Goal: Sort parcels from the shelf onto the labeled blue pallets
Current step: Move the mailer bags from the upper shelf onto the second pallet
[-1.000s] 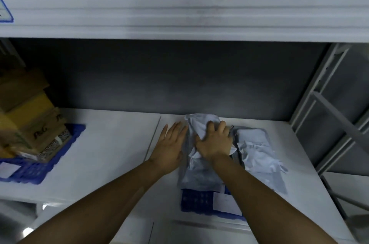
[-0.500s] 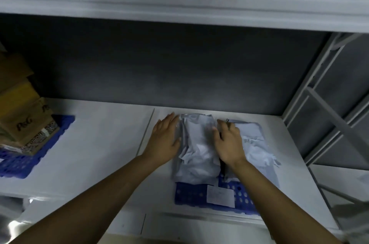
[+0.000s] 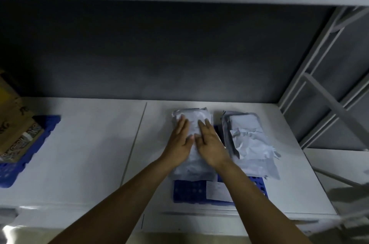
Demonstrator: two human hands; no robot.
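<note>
Both hands lie flat, side by side, on top of a grey plastic parcel (image 3: 191, 116). The left hand (image 3: 179, 142) and the right hand (image 3: 209, 144) have straight fingers pointing away from the person, and their thumbs nearly meet in the middle; neither hand curls round anything. The parcel under the palms rests on a blue pallet (image 3: 189, 190), whose bare front edge shows below the wrists, between the two forearms. A white label (image 3: 216, 190) sits on that edge, just beside the right forearm. Just to the right of the right hand lies a second parcel (image 3: 251, 144), crumpled and grey, on the same pallet and close to the first one. The pallet stands on a white shelf (image 3: 89, 154). Well to the left of the left hand, at the edge of the view, a second blue pallet (image 3: 12, 172) carries brown cardboard boxes (image 3: 16, 128). Beyond the fingertips is a dark back wall, and to the far right of the hands a grey metal frame (image 3: 329, 94) rises.
</note>
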